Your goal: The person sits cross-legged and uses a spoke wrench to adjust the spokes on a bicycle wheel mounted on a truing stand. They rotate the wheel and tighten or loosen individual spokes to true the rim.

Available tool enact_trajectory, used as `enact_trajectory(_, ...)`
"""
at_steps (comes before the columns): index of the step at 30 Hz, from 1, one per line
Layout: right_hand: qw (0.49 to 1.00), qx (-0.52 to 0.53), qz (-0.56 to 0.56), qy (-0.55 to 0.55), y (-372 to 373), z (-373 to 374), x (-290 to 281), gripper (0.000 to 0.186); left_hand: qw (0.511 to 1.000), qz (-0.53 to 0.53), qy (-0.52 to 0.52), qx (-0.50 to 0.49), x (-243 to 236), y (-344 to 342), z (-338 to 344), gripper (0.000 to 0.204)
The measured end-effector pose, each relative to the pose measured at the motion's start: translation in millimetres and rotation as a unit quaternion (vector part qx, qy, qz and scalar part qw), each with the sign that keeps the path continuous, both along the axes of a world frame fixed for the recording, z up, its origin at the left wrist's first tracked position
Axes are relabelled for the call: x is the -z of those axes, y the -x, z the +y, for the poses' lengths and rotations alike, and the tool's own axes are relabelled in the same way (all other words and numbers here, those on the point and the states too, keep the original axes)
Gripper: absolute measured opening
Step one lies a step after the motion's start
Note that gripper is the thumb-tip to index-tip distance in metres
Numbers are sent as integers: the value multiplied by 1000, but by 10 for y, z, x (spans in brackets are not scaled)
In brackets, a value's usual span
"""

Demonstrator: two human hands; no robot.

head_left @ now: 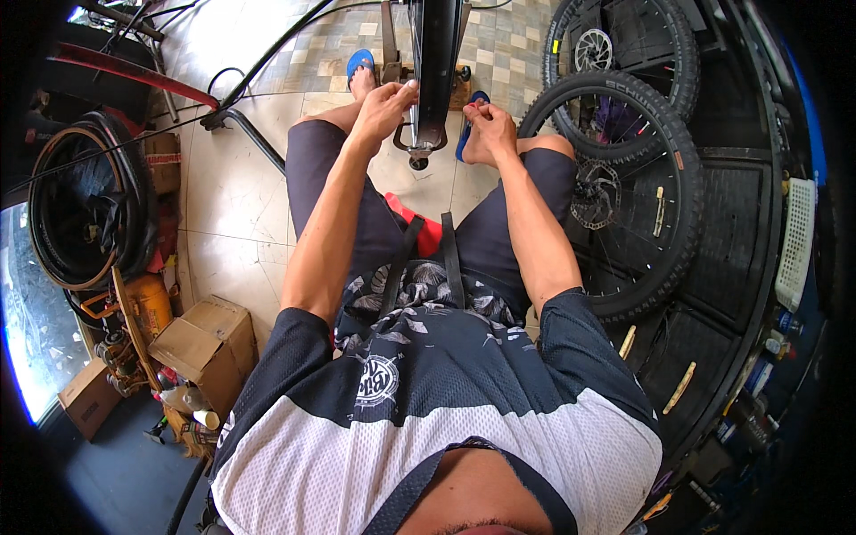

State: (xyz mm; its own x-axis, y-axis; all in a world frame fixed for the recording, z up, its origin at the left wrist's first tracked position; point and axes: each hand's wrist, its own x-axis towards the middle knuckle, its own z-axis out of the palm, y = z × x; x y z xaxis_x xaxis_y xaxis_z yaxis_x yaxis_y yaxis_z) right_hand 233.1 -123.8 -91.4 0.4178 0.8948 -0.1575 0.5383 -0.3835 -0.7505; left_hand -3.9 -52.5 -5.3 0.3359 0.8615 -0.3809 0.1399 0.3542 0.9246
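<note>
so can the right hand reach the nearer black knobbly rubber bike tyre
Likely yes: the right hand looks close to that tyre, with no object visible in the gap, though the right knee hides part of it.

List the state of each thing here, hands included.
Black rim: upright in stand.
Left hand: fingers at the rim's left.
Right hand: pinching a small red item.
Blue slippers: worn.
Nearer wheel: upright, tire fitted.
Farther wheel: upright, tire fitted.
Tires at left: bunched together.
Cabinet fronts: apparently shut.

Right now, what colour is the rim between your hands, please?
The rim is black, clearest in head view.
</note>
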Motion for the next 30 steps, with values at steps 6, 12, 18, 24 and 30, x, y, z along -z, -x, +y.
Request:
enact_trajectory(6, 1000, -3, -3, -9, -32, 62, -26, 47, 999, -18, -48, 19, -575, -38, 231, 40)
enact_trajectory(12, 1000, -4, -3, -16, -29, 66, -7, 48, 984, -91, -139, -64, -691, -30, 340, 37)
enact_trajectory(18, 1000, -1, -6, -7, -30, 66, -6, 49, 999, 2, -39, -33, -12, -10, 202, 49)
enact_trajectory(24, 1000, -2, 3, -9, -24, 64, -11, 49, 999, -31, -26, 30, -233, -36, 154, 45)
enact_trajectory(30, 1000, -14, -5, -7, -42, 71, 0, 49, 980, -121, -156, 7, -931, -81, 282, 42)
